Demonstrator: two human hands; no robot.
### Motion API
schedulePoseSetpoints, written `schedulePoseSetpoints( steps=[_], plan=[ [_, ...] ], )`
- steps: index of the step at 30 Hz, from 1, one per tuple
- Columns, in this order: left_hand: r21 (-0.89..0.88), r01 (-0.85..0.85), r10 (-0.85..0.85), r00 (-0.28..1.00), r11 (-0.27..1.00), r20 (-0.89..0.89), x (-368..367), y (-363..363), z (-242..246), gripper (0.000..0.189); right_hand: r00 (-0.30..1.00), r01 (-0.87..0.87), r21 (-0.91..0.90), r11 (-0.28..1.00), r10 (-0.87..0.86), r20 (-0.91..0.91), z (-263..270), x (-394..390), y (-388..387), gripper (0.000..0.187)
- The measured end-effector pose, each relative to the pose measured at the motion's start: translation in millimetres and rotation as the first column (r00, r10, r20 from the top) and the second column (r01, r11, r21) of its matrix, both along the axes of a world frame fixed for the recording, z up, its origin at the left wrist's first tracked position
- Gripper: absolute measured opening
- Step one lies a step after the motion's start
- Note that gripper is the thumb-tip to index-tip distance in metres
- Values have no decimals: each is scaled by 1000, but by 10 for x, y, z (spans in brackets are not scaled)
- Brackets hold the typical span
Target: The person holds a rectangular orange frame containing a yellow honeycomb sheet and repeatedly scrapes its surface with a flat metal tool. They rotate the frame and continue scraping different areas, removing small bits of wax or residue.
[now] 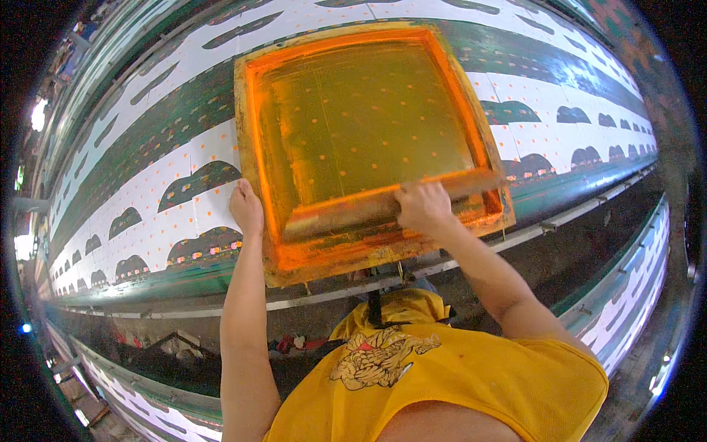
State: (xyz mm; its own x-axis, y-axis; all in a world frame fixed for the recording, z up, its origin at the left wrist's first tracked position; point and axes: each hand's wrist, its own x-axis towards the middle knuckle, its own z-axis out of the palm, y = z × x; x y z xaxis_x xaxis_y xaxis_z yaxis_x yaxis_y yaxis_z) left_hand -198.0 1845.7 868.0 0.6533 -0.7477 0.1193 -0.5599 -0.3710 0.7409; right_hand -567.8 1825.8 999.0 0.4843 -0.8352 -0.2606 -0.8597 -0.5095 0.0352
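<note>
A screen-printing frame (241,119) with orange-stained inner walls lies on a long printing table in front of me. Its olive mesh (364,121) shows rows of small orange dots. My right hand (424,207) grips a long squeegee (342,212), which spans the near part of the screen and looks slightly blurred. Orange ink lines the squeegee's far edge and pools along the near inside wall. My left hand (247,209) is closed at the frame's left edge, thumb uppermost; its fingertips are partly hidden, and it seems to hold that edge.
White fabric pieces (215,141) with dark green shapes and orange dots lie along the green table (165,287). A metal rail (331,298) with small stops runs along its near edge. Another table with printed fabric (624,315) stands behind me, across a narrow aisle.
</note>
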Motion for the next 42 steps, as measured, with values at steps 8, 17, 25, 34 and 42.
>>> schedulePoseSetpoints(
  steps=[8, 17, 25, 34, 42],
  plan=[
    [112, 81, -92, 991, 990, 101, -91, -50, -27, 47, 969, -98, -105, 990, 119, 217, -38, -346, 960, 42],
    [212, 93, -111, 991, 973, 74, -45, -32, 10, 55, 856, 474, -5, 881, -459, 239, 384, -1470, -190, 46],
    [156, 54, -69, 993, 986, 93, -89, -60, 121, 36, 710, 644, 31, 765, -612, 349, -43, -2325, -833, 54],
    [133, 58, -66, 996, 989, 60, -67, -66, 54, 36, 724, 648, 13, 762, -621, 302, -45, -2303, -889, 50],
    [230, 47, -78, 989, 972, 129, -76, -107, 545, 33, 746, 603, -68, 795, -532, 401, -145, -2405, -888, 45]
  ],
)
